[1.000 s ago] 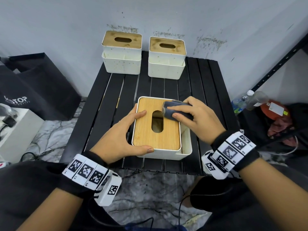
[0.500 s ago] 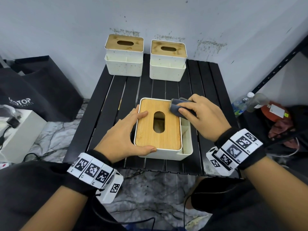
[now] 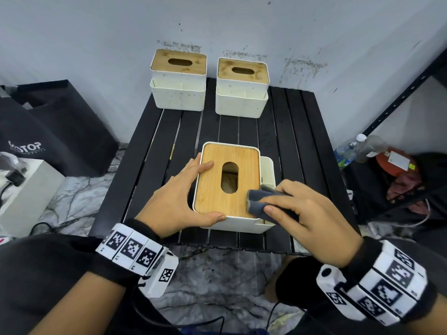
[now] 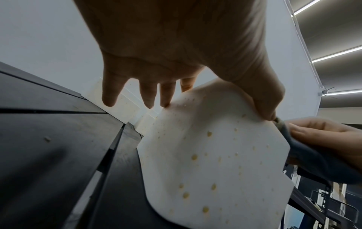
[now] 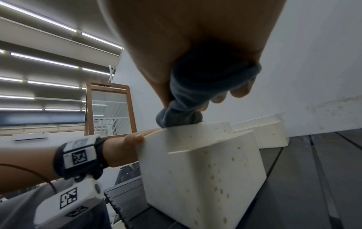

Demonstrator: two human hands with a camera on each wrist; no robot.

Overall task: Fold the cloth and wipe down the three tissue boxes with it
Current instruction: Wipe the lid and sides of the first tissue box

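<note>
The nearest tissue box [image 3: 242,224], white with a bamboo lid [image 3: 212,184], stands near the front of the black slatted table [image 3: 290,131]. My left hand [image 3: 183,197] steadies it, with straight fingers on the lid's left edge and the thumb along the front wall. My right hand [image 3: 302,209] grips the folded grey-blue cloth [image 3: 258,201] and presses it on the lid's near right corner. The right wrist view shows the cloth [image 5: 188,99] bunched in the fingers on top of the box [image 5: 201,170]. Two more tissue boxes [image 3: 179,81] [image 3: 242,85] stand at the back by the wall.
A black bag [image 3: 53,131] and a white block [image 3: 24,189] sit on the floor to the left. On the right stand a black shelf upright [image 3: 399,93], plastic bottles [image 3: 362,146] and a red object [image 3: 396,163]. Bare slats lie between the near box and the back boxes.
My right hand has drawn the cloth from the lid's far right corner down to its near right corner. The left hand has stayed on the box.
</note>
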